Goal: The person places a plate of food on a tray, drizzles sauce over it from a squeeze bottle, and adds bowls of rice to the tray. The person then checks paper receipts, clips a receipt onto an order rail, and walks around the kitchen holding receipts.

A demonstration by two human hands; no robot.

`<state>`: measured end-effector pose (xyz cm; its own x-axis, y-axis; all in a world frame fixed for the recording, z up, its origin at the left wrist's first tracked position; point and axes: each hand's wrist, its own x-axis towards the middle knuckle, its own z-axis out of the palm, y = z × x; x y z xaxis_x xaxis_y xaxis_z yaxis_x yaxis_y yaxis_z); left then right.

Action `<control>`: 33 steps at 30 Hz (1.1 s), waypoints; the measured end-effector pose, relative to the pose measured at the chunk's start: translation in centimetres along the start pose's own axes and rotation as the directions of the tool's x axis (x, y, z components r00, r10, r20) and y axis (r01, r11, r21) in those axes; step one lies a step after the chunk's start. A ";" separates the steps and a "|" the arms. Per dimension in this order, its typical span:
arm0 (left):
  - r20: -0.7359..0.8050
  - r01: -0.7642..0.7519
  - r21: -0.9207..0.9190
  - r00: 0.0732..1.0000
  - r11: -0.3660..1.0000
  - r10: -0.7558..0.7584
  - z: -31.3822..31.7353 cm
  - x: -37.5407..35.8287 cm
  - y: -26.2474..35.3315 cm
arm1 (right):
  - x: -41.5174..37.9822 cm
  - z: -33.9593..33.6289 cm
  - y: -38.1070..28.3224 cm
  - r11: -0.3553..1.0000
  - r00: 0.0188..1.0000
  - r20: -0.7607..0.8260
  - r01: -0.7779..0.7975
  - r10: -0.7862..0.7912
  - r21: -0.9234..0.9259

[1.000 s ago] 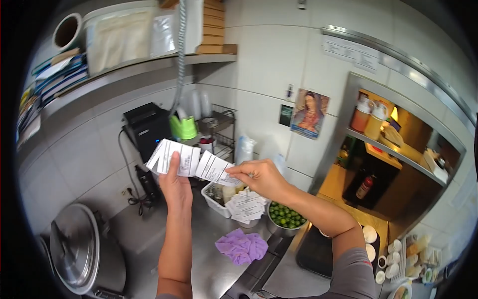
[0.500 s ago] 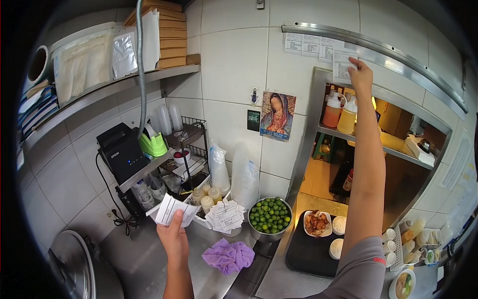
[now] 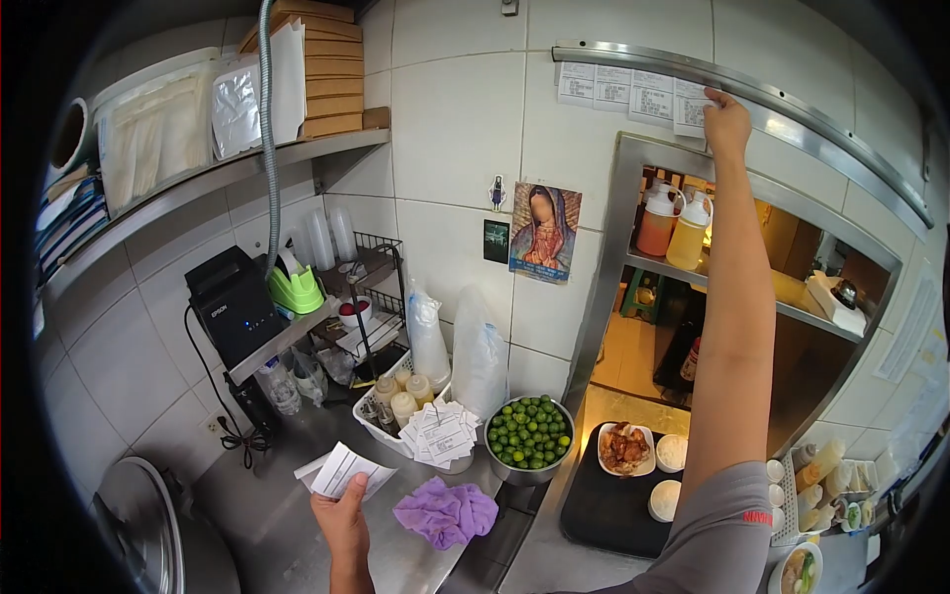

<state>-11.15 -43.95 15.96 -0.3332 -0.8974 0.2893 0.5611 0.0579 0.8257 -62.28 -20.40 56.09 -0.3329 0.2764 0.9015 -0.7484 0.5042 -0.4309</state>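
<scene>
Up at the wall, my right hand [image 3: 728, 125] pinches the edge of a printed order slip [image 3: 690, 109], whose top meets the metal ticket rail [image 3: 693, 67]. Several more slips [image 3: 613, 91] hang from that rail in a row to its left. Lower down, my left hand [image 3: 341, 525] grips a small bunch of folded paper slips [image 3: 342, 469] between thumb and fingers, over the steel counter. A purple cloth [image 3: 445, 512] lies crumpled to the right of this hand, and a stack of used slips [image 3: 441, 436] sits beyond it.
Green limes fill a metal bowl [image 3: 529, 476] mid-counter. A black tray [image 3: 591, 507] carries a chicken dish [image 3: 625, 449] and two small white bowls below the pass-through window. Squeeze bottles stand in a white basket [image 3: 371, 421]. A black receipt printer [image 3: 234, 305] sits left; a large lidded pot [image 3: 148, 525] is near.
My right hand has raised the slip up to the rail, beside the hanging ones. My left hand still holds its slips, and the view has shifted slightly.
</scene>
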 end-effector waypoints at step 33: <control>0.802 0.426 0.554 -0.043 0.715 -0.596 -7.1 -27.8 3.5 | -55.3 -51.3 -19.6 0.332 0.486 0.685 -0.873 0.542 0.356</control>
<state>5.40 -21.93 7.35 -0.9278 0.3544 -0.1164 -0.1609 -0.0986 0.9820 0.25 -3.56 12.72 -0.9608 -0.1529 0.2312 -0.1623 -0.3655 -0.9165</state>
